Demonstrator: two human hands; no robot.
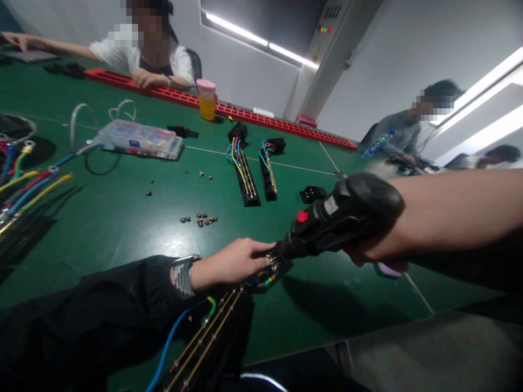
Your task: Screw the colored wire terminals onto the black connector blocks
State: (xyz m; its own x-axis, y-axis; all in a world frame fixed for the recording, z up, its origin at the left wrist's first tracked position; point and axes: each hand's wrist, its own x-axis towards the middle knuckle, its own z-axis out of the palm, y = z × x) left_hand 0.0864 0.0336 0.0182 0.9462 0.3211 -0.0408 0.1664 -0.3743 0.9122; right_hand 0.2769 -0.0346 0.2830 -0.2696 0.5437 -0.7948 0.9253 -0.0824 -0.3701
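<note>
My right hand (pixel 373 253) is closed around the grip of a black cordless screwdriver (pixel 322 223) with a red switch. The tool's nose points down and left, right at a small black socket block (pixel 272 267) with brass-coloured contacts. My left hand (pixel 237 261) pinches that block against the table, thumb and forefinger beside the tool's nose; the exact tip is hidden. Below the left hand lies a long black strip (pixel 208 337) with brass bars, joined to blue and yellow-green wires (pixel 174 337). Several small screws (pixel 202 219) are scattered on the table left of the tool.
Two wired black strips (pixel 245 179) and a loose black block (pixel 312 194) lie beyond my hands. A clear parts box (pixel 139 139), coloured cables (pixel 24 185) and a cup (pixel 207 103) stand on the green table (pixel 122 218). A red slotted rail (pixel 265 117) runs across; people sit beyond.
</note>
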